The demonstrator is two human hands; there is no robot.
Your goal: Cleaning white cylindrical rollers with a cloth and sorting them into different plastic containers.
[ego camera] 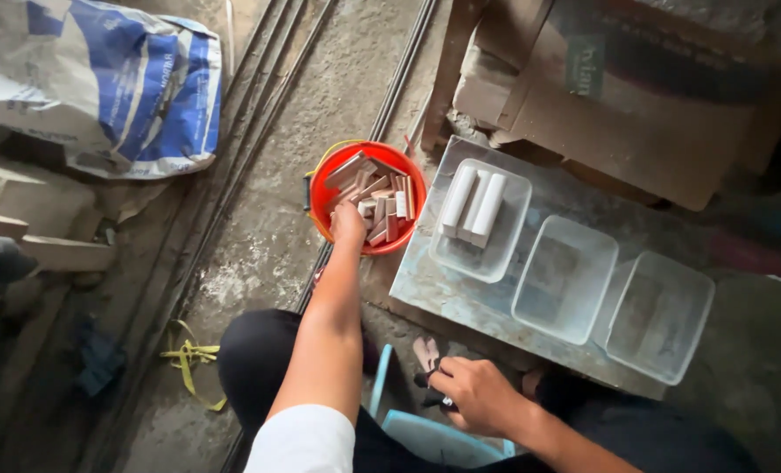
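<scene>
- I'm looking down from the head cam here: my left hand (348,223) is reaching into the red bucket (320,188) on the floor, fingers curling down among the short pale and brownish blocks (381,203) piled inside. Honestly can't tell if that grip is actually closing on one, the fingertips are hiding in the pile.
- My right hand (478,394) is sitting low near my lap, grip pinching together on a small dark thing (431,378), too small to make out.
- Just right of the bucket a grey slab (425,285) is serving as the counter, carrying three clear plastic tubs in a row.
- The nearest tub (504,254) is holding three long white bars (473,204) lying side by side; the middle tub (565,278) and the far tub (660,317) are showing just their bottoms.
- Around it all: a blue-and-white sack (136,88) top left, metal rods (259,114) running along the floor past the bucket, a yellow strap (189,357) by my knee, brown cardboard (636,105) behind the slab.
</scene>
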